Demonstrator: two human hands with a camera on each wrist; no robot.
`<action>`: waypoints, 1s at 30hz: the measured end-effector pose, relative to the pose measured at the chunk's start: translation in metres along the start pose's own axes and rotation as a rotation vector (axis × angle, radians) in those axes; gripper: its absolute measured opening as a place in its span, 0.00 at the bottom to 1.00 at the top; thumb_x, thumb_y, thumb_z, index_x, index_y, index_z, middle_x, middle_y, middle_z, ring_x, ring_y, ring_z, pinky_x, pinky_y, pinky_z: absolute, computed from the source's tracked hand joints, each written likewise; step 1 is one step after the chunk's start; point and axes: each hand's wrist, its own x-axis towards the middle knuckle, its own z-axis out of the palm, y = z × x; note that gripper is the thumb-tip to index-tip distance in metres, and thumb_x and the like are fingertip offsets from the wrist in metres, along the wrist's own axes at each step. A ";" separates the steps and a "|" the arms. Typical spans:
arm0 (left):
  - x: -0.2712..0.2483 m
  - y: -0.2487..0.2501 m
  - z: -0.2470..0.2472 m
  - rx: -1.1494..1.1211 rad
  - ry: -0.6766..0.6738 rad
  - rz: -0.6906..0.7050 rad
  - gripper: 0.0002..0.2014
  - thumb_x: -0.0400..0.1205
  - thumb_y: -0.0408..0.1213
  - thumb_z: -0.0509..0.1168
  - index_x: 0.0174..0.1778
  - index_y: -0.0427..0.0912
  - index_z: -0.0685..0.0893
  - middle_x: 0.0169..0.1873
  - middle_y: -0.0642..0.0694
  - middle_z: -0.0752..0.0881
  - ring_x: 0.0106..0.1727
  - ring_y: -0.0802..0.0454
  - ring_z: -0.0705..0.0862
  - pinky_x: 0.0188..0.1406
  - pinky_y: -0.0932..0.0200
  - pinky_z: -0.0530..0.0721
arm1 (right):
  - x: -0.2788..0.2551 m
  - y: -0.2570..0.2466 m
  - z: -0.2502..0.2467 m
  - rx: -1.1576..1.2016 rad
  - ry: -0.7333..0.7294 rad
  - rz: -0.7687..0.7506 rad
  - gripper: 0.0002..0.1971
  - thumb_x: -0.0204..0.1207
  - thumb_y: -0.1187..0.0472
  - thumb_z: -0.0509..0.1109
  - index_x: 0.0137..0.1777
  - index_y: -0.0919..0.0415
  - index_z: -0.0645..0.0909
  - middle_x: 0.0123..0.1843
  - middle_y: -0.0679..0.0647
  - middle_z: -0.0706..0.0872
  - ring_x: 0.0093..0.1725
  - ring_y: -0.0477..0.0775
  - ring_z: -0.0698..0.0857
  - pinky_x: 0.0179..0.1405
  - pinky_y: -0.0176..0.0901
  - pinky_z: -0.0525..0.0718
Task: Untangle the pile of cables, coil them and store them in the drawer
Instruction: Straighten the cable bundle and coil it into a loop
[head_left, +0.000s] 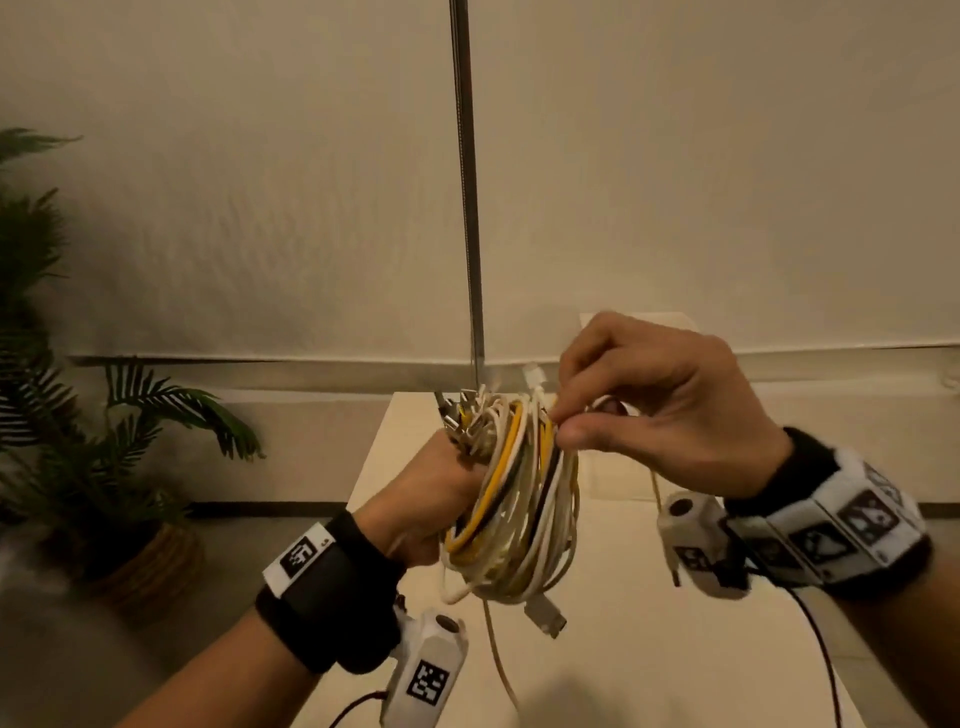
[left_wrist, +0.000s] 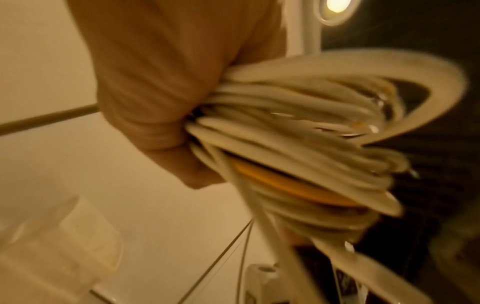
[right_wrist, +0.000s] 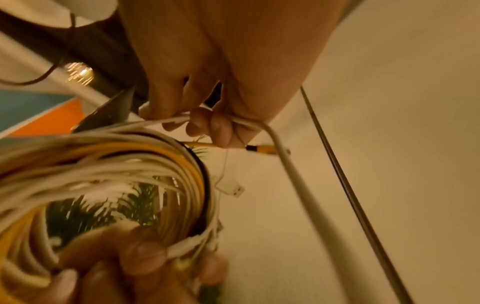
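Note:
A thick coil of white, yellow and black cables (head_left: 511, 499) hangs in the air above the white table (head_left: 649, 649). My left hand (head_left: 426, 499) grips the coil's left side, fingers curled through the loops (left_wrist: 298, 131). Several metal plug ends (head_left: 462, 421) stick up near its thumb. My right hand (head_left: 639, 400) pinches a white cable (right_wrist: 262, 125) at the coil's top right edge. That strand trails down from the fingers (right_wrist: 221, 127) toward the table. A USB plug (head_left: 545, 616) dangles under the coil. The drawer is not in view.
A potted palm (head_left: 119, 415) stands on the floor at the left. A thin metal pole (head_left: 467, 197) rises behind the table against the pale wall. A loose cable (head_left: 498, 665) hangs from the coil onto the table. A clear plastic box (left_wrist: 59, 246) shows in the left wrist view.

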 end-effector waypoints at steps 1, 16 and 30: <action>-0.001 -0.005 0.001 -0.074 -0.091 -0.028 0.05 0.70 0.41 0.78 0.41 0.47 0.93 0.34 0.49 0.91 0.35 0.53 0.89 0.38 0.60 0.87 | 0.001 0.004 0.006 0.082 0.063 0.006 0.10 0.68 0.61 0.79 0.42 0.69 0.87 0.42 0.63 0.83 0.35 0.63 0.81 0.31 0.53 0.81; 0.007 -0.026 0.023 -0.137 0.198 0.064 0.08 0.74 0.35 0.67 0.37 0.46 0.93 0.34 0.45 0.91 0.34 0.52 0.90 0.34 0.60 0.87 | -0.009 0.042 0.077 0.593 0.443 0.497 0.17 0.75 0.62 0.56 0.62 0.58 0.76 0.62 0.49 0.83 0.48 0.50 0.81 0.51 0.43 0.81; 0.025 -0.003 0.007 0.083 0.276 0.154 0.07 0.84 0.28 0.66 0.56 0.34 0.85 0.38 0.40 0.88 0.32 0.43 0.86 0.34 0.46 0.88 | -0.060 0.065 0.079 0.939 0.369 0.813 0.20 0.87 0.53 0.51 0.74 0.57 0.72 0.56 0.41 0.91 0.57 0.43 0.89 0.69 0.65 0.76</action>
